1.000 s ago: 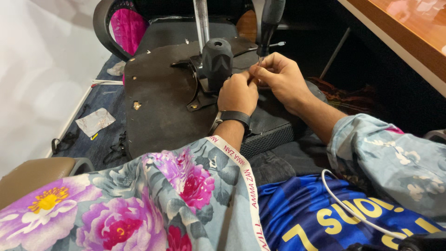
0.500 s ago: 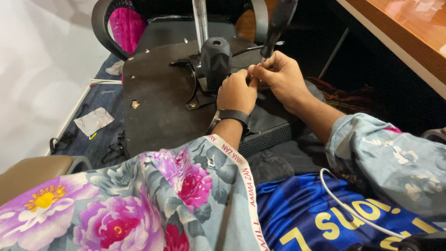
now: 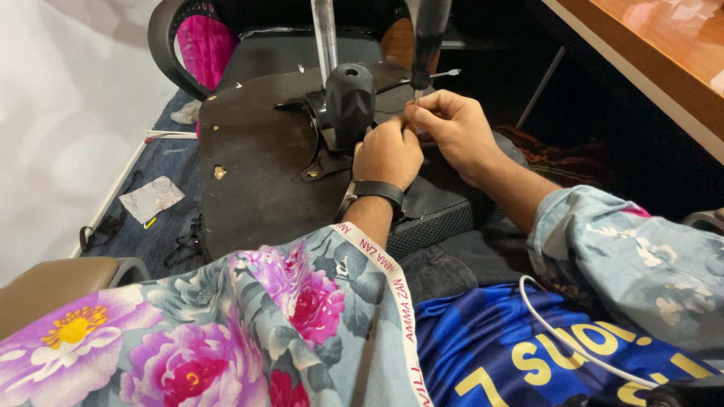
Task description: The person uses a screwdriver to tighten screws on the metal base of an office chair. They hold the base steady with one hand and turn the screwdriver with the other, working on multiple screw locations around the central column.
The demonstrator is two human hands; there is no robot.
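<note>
An upturned chair seat [image 3: 256,181] lies bottom side up, with a black metal mechanism and its round black socket [image 3: 350,98] at the middle. My right hand [image 3: 452,132] pinches the thin shaft of a screwdriver [image 3: 430,34], whose black handle stands upright above my fingers. My left hand [image 3: 388,154], with a black wristband, is curled into a fist right beside the socket and touches my right fingers. What my left hand holds is hidden. A metal lever [image 3: 441,74] with a pale tip sticks out behind the screwdriver.
A black chair with a pink cushion [image 3: 207,45] stands at the back left. A crumpled paper scrap [image 3: 151,198] lies on the blue floor mat. A wooden tabletop [image 3: 656,53] runs along the right. A tan armrest [image 3: 53,283] is at the lower left.
The screwdriver handle has swung from a tilt to nearly upright. Both hands stay together at the mechanism.
</note>
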